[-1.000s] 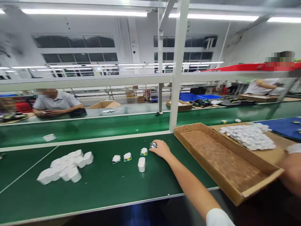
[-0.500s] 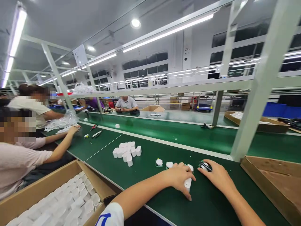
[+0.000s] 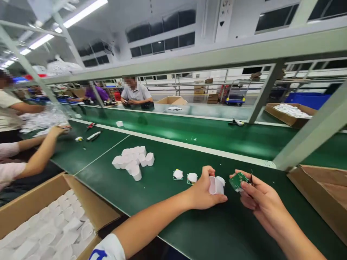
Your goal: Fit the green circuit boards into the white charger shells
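Above the dark green surface [image 3: 108, 182], my left hand [image 3: 201, 192] is clasped around a hollow white plastic casing [image 3: 217, 186], while, just apart, my right hand [image 3: 261, 200] pinches a flat green circuit board [image 3: 238, 181].

I am on a factory assembly floor: a long green bench [image 3: 162, 182] crosses the frame, strip lights [image 3: 86, 13] glow upper left, co-workers [image 3: 43, 151] line the left, white cases [image 3: 48, 224] crowd a carton [image 3: 92, 206] lower left, a circuit board [image 3: 237, 181] shows right of centre
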{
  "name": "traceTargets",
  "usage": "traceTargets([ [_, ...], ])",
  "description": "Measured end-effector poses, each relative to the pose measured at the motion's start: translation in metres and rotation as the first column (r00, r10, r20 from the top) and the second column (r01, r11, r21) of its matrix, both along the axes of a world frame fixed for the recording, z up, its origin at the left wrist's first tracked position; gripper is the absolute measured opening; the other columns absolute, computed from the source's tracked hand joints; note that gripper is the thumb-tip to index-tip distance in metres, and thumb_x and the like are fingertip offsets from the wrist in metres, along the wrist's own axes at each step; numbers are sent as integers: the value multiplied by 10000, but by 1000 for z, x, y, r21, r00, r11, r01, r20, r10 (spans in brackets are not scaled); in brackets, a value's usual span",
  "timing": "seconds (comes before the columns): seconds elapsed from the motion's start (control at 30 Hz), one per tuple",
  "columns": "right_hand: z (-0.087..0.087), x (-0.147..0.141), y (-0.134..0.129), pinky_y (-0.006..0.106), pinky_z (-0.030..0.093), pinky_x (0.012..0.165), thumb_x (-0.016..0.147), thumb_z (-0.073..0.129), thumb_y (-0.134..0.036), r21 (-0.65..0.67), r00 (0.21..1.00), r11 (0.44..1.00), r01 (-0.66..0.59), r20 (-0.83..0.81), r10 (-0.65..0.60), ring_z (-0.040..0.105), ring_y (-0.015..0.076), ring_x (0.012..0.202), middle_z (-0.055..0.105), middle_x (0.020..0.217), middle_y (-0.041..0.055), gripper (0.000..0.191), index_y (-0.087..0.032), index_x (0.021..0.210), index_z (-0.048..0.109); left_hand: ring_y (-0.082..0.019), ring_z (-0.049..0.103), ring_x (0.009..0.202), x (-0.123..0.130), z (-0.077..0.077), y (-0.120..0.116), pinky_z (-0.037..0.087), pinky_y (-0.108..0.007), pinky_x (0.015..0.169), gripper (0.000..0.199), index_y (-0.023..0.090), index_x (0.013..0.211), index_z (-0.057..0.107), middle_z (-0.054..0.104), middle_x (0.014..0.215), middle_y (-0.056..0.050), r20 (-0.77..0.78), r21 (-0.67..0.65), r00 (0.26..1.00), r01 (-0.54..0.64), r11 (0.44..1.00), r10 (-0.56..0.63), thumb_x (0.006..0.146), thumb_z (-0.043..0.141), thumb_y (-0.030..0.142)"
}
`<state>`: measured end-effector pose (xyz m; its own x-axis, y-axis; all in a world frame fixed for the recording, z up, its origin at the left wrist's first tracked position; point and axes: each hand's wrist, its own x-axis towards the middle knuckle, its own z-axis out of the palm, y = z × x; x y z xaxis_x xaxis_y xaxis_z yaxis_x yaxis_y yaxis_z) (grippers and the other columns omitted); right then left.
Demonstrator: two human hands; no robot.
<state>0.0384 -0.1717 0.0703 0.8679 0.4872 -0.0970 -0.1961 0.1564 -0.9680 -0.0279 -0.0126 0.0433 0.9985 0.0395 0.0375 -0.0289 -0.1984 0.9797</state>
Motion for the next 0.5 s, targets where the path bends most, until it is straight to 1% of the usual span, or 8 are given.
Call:
traceTargets([
  [0.07,4,-4,-2,210,185,377,562,806,-416,67,1000,998,15,-11,-14,244,24,419,652,867,57,444,-216,930,660,-71,395,617,-2,2,-3,342,-204,547,543,214,1001,339,418,809,35,19,-38,1000,21,999,-20,634,738,232],
  [0.13,5,-4,-3,209,201,376,580,792,-424,86,999,996,5,33,-8,259,25,424,657,939,68,431,-222,934,651,-89,412,671,-4,4,-4,348,-207,568,524,207,949,402,443,849,16,112,-38,994,10,999,-5,594,782,277],
  [0.17,5,-5,-4,210,217,377,585,789,-425,82,997,997,1,73,-7,291,35,433,658,948,68,434,-227,944,647,-95,415,696,-4,4,-4,350,-209,580,515,202,925,434,453,882,6,152,-28,988,-2,1000,6,573,798,294],
  [0.23,4,-7,-6,218,282,393,576,800,-410,51,983,999,1,183,-10,393,70,481,661,938,59,439,-236,947,641,-100,416,706,-5,4,-5,347,-210,585,499,197,912,472,468,900,1,162,-24,987,-6,1000,10,561,807,309],
  [0.3,3,-11,-8,236,360,434,566,816,-363,-9,953,1000,2,302,1,485,110,555,662,932,50,428,-246,939,640,-93,404,663,-6,3,-6,329,-205,562,503,199,925,477,479,831,20,110,-36,994,13,999,-9,560,805,311],
  [0.33,3,-15,-8,243,383,448,568,818,-332,-40,933,999,4,361,11,508,122,576,661,933,47,416,-251,936,641,-90,397,644,-6,2,-7,319,-202,553,508,200,926,476,479,795,32,88,-41,996,18,999,-15,555,806,307],
  [0.43,5,-24,-7,227,370,416,586,798,-239,-109,852,994,22,522,38,512,116,562,648,932,38,376,-264,931,650,-84,397,631,-7,-2,-9,316,-200,560,483,197,919,475,488,761,47,91,-54,996,28,998,-23,560,791,269],
  [0.5,5,-28,-6,211,351,390,589,782,-200,-128,804,991,28,592,53,503,105,549,640,926,34,366,-267,928,659,-81,401,634,-7,-3,-10,320,-199,566,468,195,907,465,494,764,48,114,-73,993,31,997,-23,565,781,243],
])
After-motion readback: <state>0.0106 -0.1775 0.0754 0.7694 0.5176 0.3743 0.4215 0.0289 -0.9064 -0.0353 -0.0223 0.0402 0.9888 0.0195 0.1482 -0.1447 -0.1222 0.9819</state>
